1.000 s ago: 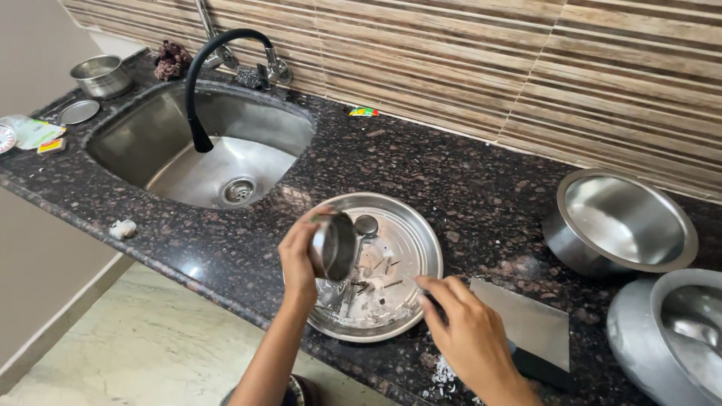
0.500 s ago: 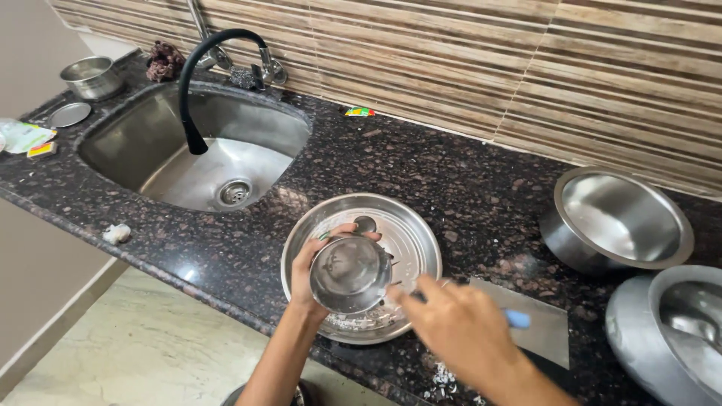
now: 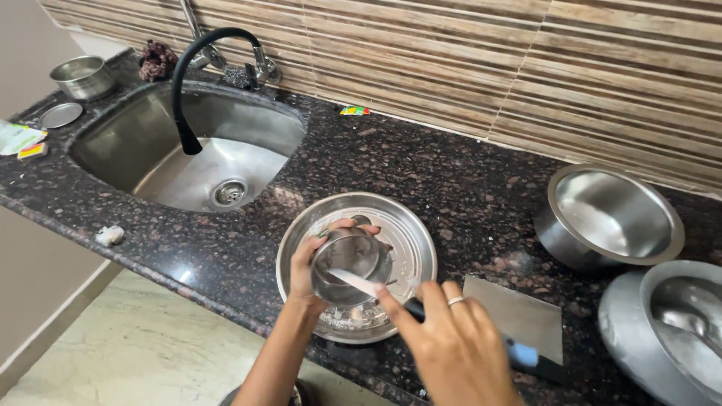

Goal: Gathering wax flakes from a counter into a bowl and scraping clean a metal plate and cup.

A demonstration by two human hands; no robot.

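Observation:
My left hand (image 3: pixel 312 263) grips a small steel cup (image 3: pixel 350 263), tilted with its mouth toward me, over a round steel plate (image 3: pixel 410 237) on the dark granite counter. My right hand (image 3: pixel 451 342) holds a knife (image 3: pixel 361 284) with a dark and blue handle. The blade tip reaches into the cup's mouth. Scraps of pale residue lie on the plate's near part.
A steel sink (image 3: pixel 188 154) with a black bent tap (image 3: pixel 188 90) lies at the left. A steel bowl (image 3: pixel 613 218) and a bigger steel pot (image 3: pixel 669 331) stand at the right. A flat steel sheet (image 3: pixel 519 316) lies beside the plate. A small steel pot (image 3: pixel 81 77) sits far left.
My left hand turned the cup from upright above the plate to tilted toward me. My right hand took up the knife from the counter and brought its blade into the cup.

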